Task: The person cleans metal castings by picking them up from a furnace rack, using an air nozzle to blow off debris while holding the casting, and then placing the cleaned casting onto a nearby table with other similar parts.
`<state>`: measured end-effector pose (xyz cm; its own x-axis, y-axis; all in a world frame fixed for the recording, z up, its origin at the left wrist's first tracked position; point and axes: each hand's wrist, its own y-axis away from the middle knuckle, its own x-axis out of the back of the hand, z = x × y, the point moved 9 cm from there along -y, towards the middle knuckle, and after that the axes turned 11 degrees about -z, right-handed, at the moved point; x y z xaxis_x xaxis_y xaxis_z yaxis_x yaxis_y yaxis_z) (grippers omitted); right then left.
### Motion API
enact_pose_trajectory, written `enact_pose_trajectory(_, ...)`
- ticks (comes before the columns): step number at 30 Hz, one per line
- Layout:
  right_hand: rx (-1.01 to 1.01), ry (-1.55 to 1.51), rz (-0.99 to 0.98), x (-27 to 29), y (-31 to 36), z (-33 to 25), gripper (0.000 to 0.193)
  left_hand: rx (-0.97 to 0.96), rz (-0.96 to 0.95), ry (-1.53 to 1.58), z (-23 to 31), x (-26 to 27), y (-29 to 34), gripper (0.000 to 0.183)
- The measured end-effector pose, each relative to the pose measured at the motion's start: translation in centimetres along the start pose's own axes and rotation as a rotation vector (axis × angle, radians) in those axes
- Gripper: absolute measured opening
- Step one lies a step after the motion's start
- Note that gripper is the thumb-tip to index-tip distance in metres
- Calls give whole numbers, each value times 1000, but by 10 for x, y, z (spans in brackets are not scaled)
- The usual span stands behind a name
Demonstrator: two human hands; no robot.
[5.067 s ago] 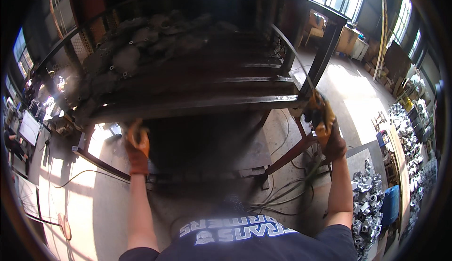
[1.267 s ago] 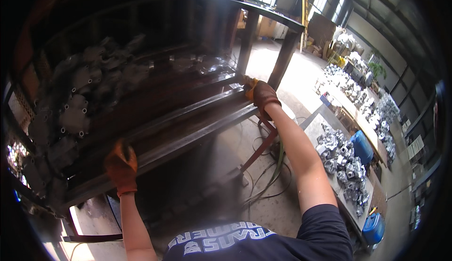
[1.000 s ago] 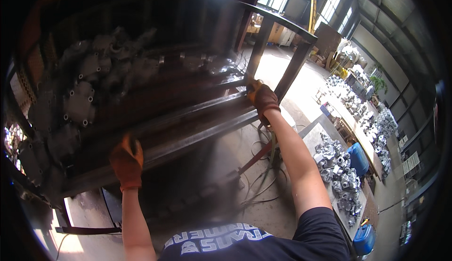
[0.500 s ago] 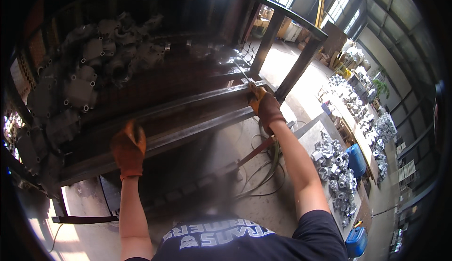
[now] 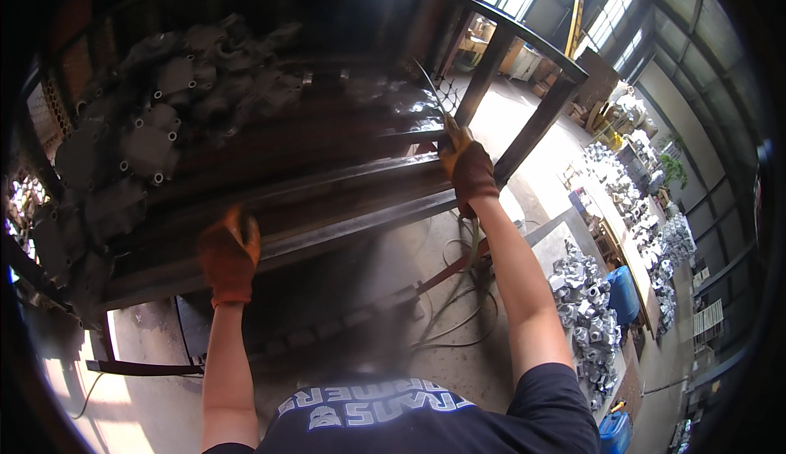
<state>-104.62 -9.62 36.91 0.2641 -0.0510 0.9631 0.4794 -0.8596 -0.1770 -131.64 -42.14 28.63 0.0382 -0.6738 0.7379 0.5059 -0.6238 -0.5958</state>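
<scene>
My right hand (image 5: 468,163), in an orange and brown work glove, is closed round an air blow gun whose long thin nozzle (image 5: 431,85) points up and away over a dark metal frame (image 5: 360,229). A hose (image 5: 472,253) runs down from below this hand. In a matching glove, my left hand (image 5: 231,256) is closed at the frame's near rail, left of centre. Whatever its fingers may hold is hidden. Beyond it, grey metal castings (image 5: 151,144) lie heaped in the shadowed left part of the frame. Small shiny parts (image 5: 417,108) catch light by the nozzle.
Hose loops (image 5: 458,323) lie on the floor under the frame. To the right, more castings (image 5: 585,315) are piled near a blue plastic container (image 5: 623,294), with a second blue container (image 5: 616,431) nearer. An upright frame end (image 5: 536,122) rises beyond my right hand.
My right hand has moved slightly up and right, and the nozzle has swung to point more upward. My left hand has barely shifted. The whole view has tilted a little.
</scene>
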Motion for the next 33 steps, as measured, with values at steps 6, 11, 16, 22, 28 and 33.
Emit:
enact_pose_trajectory(6,43,-48,-9,-10,-48,-12,53,84,-152,73,-3,-6,-9,23)
enact_pose_trajectory(11,-8,109,-160,-24,-78,-11,42,27,-34,53,2,3,-7,21)
enact_pose_trajectory(16,-27,81,-137,-55,-122,15,59,16,-13,26,3,2,-10,22)
enact_pose_trajectory(22,137,8,-109,-48,-118,-28,48,69,-71,84,-2,0,-11,22)
enact_pose_trajectory(28,78,10,-151,-72,-133,-26,51,78,-82,26,-4,-7,-3,27)
enact_pose_trajectory(33,43,3,-158,-84,-129,2,47,105,-121,-11,-6,-9,-2,28)
